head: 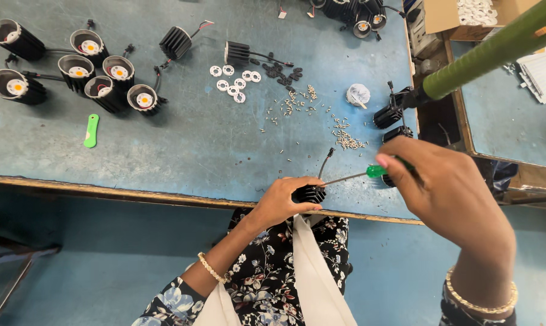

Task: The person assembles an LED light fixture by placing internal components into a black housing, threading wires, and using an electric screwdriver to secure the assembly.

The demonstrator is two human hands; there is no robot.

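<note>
Head view: on the blue tabletop (194, 151), at its near edge, your left hand (282, 199) is closed around a black finned heat sink (311, 194). Your right hand (445, 187) grips a green-handled screwdriver (375, 171) at 3 o'clock from it, shaft running toward 9 o'clock, tip meeting the heat sink's top.

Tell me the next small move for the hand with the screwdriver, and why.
Probably keep the screwdriver tip seated and turn it. The right hand holds its green handle with the shaft running to the black heat sink, which the left hand steadies at the table edge. The tip appears to be at the part already, though the screw itself is hidden.
</note>
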